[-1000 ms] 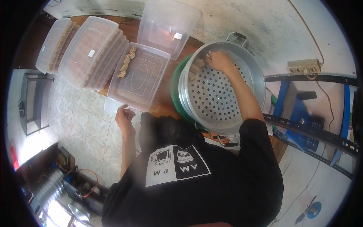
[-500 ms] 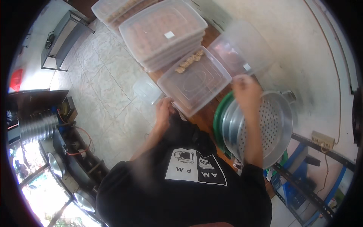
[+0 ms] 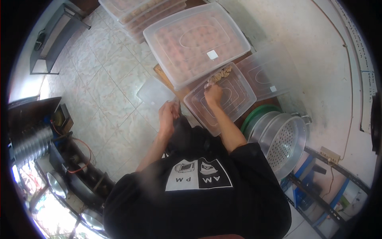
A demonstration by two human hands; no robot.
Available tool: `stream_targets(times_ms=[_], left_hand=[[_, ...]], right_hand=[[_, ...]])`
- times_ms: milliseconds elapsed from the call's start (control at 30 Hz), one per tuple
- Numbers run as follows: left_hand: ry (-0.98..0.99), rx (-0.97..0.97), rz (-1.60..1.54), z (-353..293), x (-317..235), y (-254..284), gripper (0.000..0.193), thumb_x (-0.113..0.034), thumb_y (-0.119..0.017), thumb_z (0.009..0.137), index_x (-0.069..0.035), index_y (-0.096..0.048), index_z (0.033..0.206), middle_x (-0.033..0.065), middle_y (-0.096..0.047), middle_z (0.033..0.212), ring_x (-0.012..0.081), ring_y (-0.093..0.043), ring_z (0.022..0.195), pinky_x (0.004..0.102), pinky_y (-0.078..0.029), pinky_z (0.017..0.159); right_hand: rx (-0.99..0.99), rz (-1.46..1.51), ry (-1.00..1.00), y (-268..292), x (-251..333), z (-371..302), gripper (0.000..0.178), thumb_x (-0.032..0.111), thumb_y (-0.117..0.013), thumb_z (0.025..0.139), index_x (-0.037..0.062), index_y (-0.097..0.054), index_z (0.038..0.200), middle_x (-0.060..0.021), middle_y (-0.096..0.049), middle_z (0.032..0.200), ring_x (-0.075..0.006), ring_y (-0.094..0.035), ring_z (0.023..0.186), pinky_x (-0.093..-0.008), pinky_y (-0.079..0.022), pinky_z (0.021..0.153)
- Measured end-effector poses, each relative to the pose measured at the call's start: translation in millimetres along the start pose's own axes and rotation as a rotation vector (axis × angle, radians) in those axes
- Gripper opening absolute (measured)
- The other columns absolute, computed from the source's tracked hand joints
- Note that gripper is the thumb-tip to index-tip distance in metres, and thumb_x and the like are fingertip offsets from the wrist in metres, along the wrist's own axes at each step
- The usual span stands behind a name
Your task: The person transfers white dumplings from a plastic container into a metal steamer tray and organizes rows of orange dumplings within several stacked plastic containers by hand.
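Observation:
My right hand [image 3: 213,95] reaches into a clear shallow plastic box [image 3: 234,97]. Its fingers are pinched together at the near end of a row of small light-brown lumpy pieces [image 3: 222,74], which lies along the box's far side. What sits between those fingertips is too small to make out. My left hand [image 3: 169,113] is curled closed left of the box, over my dark clothing and beside a small translucent plastic container [image 3: 154,92]. Anything inside its fingers is hidden.
A stack of lidded clear boxes [image 3: 197,42] full of pinkish round pieces stands beyond, with more boxes [image 3: 139,14] farther left. A clear lid [image 3: 260,73] leans by the wall. Perforated metal steamer pans [image 3: 283,143] and a green basin [image 3: 254,113] are on the right.
My right hand has moved left, from above the steamer pan into the box at the row of pieces. The view has shifted, so the boxes appear farther right. My left hand stays curled.

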State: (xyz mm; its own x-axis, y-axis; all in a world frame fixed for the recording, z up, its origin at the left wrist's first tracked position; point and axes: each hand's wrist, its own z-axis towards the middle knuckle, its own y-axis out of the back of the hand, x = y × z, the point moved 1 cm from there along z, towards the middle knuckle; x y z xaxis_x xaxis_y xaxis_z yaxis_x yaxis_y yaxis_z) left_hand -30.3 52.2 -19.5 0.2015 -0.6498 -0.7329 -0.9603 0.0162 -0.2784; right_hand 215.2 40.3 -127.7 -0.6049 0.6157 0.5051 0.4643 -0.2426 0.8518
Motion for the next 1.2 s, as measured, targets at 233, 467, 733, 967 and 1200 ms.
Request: stream_targets(times_ms=[233, 467, 733, 967, 1200], left_hand=[[0.249, 0.189, 0.007, 77.9, 33.3, -43.6, 0.034, -0.034, -0.051, 0.101, -0.005, -0.065, 0.113, 0.0072, -0.067, 0.100, 0.0193, -0.065, 0.097, 0.0347, -0.051, 0.081], [0.442, 0.617, -0.182, 62.7, 45.7, -132.2, 0.045, -0.043, -0.038, 0.107, -0.006, -0.063, 0.112, 0.0092, -0.069, 0.111, 0.0242, -0.065, 0.107, 0.0458, -0.050, 0.097], [0.133, 0.644, -0.122, -91.8, 77.2, -236.1, 0.049, -0.041, -0.035, 0.111, -0.002, -0.060, 0.128, 0.0110, -0.065, 0.122, 0.0230, -0.060, 0.119, 0.0380, -0.043, 0.108], [-0.033, 0.719, -0.138, -155.1, 86.0, -292.0, 0.055, -0.045, -0.040, 0.110, 0.000, -0.057, 0.135, 0.0125, -0.064, 0.126, 0.0254, -0.061, 0.118, 0.0400, -0.044, 0.109], [-0.024, 0.295, 0.120, -110.3, 139.9, -208.3, 0.038, -0.034, -0.051, 0.105, -0.002, -0.061, 0.121, 0.0042, -0.062, 0.091, 0.0180, -0.062, 0.085, 0.0359, -0.053, 0.085]], right_hand=[[-0.009, 0.229, 0.338, 83.0, 42.9, -50.7, 0.030, -0.003, -0.070, 0.078, 0.0027, -0.071, 0.107, -0.0198, -0.071, 0.110, -0.0387, -0.070, 0.103, -0.0440, -0.056, 0.087], [-0.240, 0.374, 0.265, 173.4, 64.3, -89.4, 0.021, 0.004, -0.070, 0.083, 0.0026, -0.072, 0.104, -0.0205, -0.072, 0.106, -0.0395, -0.070, 0.100, -0.0464, -0.055, 0.082], [-0.341, 0.160, -0.051, 224.7, -27.0, -120.8, 0.054, 0.042, -0.051, 0.104, 0.0014, -0.070, 0.073, -0.0253, -0.063, 0.064, -0.0458, -0.065, 0.061, -0.0492, -0.052, 0.060], [-0.571, -0.048, 0.066, 371.4, -160.8, -124.7, 0.047, 0.029, -0.049, 0.103, -0.0016, -0.070, 0.074, -0.0289, -0.066, 0.071, -0.0453, -0.068, 0.068, -0.0522, -0.052, 0.061], [-0.098, -0.345, -0.121, 389.2, -348.0, -76.3, 0.044, 0.035, -0.048, 0.103, -0.0026, -0.072, 0.108, -0.0294, -0.072, 0.087, -0.0500, -0.070, 0.084, -0.0567, -0.055, 0.082]])
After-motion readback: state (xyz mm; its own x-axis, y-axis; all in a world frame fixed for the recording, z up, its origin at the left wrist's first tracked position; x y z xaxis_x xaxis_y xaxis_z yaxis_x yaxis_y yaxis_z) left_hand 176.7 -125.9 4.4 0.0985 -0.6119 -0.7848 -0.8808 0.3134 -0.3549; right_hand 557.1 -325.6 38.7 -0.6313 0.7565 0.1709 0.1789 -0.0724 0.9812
